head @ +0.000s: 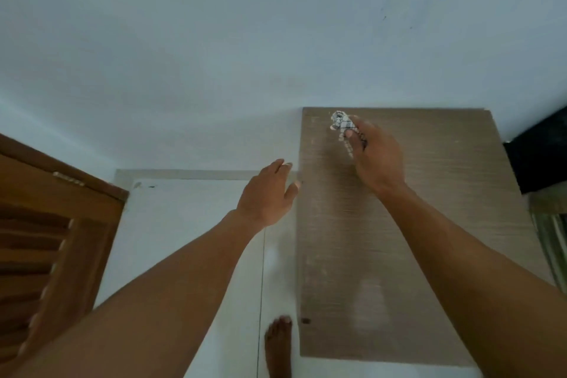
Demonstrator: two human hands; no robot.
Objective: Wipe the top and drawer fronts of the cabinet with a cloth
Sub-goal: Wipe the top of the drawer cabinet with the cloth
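The cabinet's wood-grain top point(435, 224) fills the right half of the view, seen from above, its back edge against the wall. My right hand point(376, 156) is over the far left part of the top, shut on a bunched white checked cloth point(341, 124) that sticks out past my fingers. My left hand point(270, 193) hovers beside the cabinet's left edge with its fingers apart and nothing in it. The drawer fronts are out of sight from this angle.
A brown louvred wooden door point(52, 239) stands at the left. White floor tiles point(190, 224) lie between it and the cabinet, with my bare foot point(277, 344) on them. A dark object point(537, 156) sits at the right edge, with a pale wall point(245, 40) behind.
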